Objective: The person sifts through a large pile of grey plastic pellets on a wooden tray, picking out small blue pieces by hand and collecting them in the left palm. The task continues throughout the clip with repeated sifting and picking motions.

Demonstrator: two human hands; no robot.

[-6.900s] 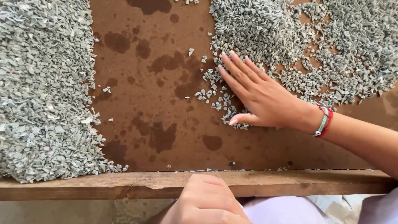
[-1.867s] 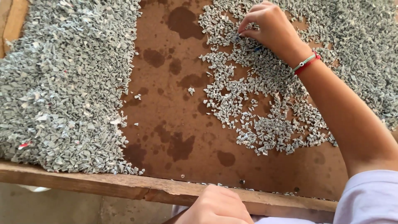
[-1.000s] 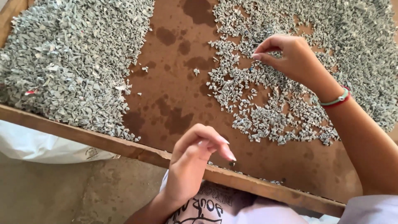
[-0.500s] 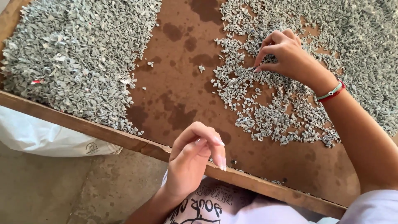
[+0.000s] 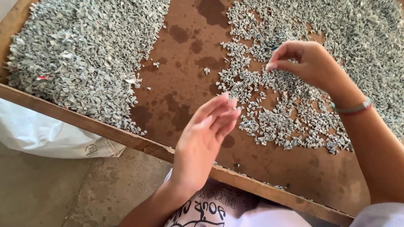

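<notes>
I am seeing the right hand [image 5: 307, 63] pinching its thumb and forefinger into a narrow grip just over the thin scatter of grey plastic chips [image 5: 277, 122]; whether a chip is sitting between the fingertips I cannot tell. The left hand [image 5: 204, 134] is hovering with a wide grip, fingers straight and spread, holding nothing, above the bare brown board near the front rail.

I am counting two hands, one striped bracelet [image 5: 351, 108] on the right wrist, and two masses of chips: a dense heaped pile [image 5: 80, 54] lying on the left of the worktop [image 5: 176, 84], and the looser spread running under the right hand to the far right edge. A few stray chips are lying between them on dark stains. One reddish fleck [image 5: 42, 77] is showing in the left pile. A wooden rail [image 5: 84, 122] is bordering the near side, and a white sack [image 5: 46, 134] is lying on the concrete floor below it.

Compared with half a second ago, the left hand is uncurling and rising over the board, while the right is staying pinched.
</notes>
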